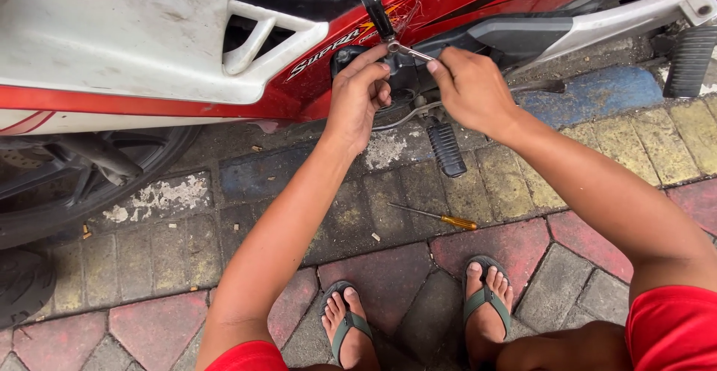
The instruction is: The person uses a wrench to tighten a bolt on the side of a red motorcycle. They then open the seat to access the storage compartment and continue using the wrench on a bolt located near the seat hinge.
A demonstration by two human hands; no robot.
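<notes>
At the left edge of the frame a black wheel (45, 192) sits under the motorcycle's white and red bodywork (112, 35). At upper centre your left hand (358, 98) curls its fingers against the dark engine part, whether gripping it you cannot tell. Just right, your right hand (470, 87) pinches a small metal wrench (407, 50). A black footpeg (446, 149) juts below both hands. An orange-handled screwdriver (437, 217) lies on open paving (187, 266) at centre, above your sandalled feet.
</notes>
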